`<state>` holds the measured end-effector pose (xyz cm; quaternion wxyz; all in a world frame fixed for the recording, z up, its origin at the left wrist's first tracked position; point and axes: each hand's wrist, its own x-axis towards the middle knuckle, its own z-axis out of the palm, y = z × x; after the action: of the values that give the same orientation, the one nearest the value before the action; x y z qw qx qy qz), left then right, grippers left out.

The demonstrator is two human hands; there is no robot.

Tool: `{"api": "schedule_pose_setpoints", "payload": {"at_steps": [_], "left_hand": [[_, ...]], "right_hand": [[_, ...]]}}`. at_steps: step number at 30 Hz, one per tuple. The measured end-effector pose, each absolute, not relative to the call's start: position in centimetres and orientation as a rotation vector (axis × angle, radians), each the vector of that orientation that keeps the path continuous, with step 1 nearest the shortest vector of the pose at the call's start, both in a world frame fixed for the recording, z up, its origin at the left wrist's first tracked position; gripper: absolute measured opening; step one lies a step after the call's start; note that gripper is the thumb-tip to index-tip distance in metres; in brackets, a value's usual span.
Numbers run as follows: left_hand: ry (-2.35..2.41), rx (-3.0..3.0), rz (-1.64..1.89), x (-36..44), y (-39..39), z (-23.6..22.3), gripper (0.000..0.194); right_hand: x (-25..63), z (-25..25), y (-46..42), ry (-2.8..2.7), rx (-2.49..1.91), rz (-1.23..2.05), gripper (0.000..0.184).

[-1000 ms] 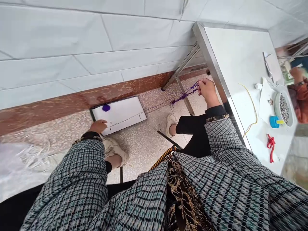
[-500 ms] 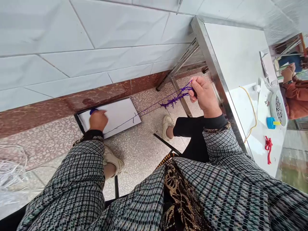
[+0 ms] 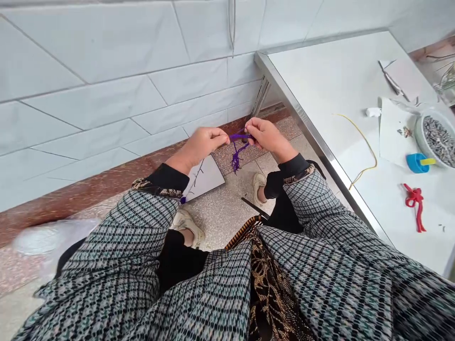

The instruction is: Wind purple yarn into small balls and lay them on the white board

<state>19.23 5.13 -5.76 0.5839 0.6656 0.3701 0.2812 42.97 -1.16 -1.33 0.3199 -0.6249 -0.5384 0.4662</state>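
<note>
Purple yarn [image 3: 236,160] stretches between my two hands, its frayed, knotted end hanging below them. My left hand [image 3: 201,146] pinches the yarn from the left with thumb and forefinger. From the right, my right hand [image 3: 268,138] pinches it too, fingertips close to those of the left. Under my left wrist, a white board [image 3: 209,177] with a dark edge lies on the floor, a dark strand running across it. A small purple ball of yarn [image 3: 183,200] shows beside my left sleeve, mostly hidden.
On the white metal-edged table [image 3: 320,76] at right lie a yellow cord [image 3: 369,151], a red knotted cord [image 3: 414,201], a blue tape roll [image 3: 417,163] and a bowl [image 3: 424,125] of small dark pieces. The tiled wall [image 3: 106,57] stands ahead. White cord [image 3: 37,239] lies at left.
My left hand has risen from the board to the yarn beside my right hand. My right hand has moved slightly left in view. The view has shifted, showing more of the table.
</note>
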Motion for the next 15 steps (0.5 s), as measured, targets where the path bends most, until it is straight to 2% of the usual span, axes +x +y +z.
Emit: {"api": "schedule_pose_setpoints", "payload": {"at_steps": [5, 11, 15], "left_hand": [[0.886, 1.302, 0.931, 16.1, 4.7, -5.4, 0.016], [0.674, 1.06, 1.049, 16.2, 3.7, -4.6, 0.04], [0.696, 0.929, 1.136, 15.8, 5.0, -4.8, 0.044]], "right_hand": [[42.8, -1.4, -0.9, -1.502, -1.744, 1.194, 0.04], [43.5, -1.1, -0.2, -1.086, -1.434, 1.578, 0.041], [44.8, -0.2, 0.0, -0.867, -1.314, 1.543, 0.056]]}}
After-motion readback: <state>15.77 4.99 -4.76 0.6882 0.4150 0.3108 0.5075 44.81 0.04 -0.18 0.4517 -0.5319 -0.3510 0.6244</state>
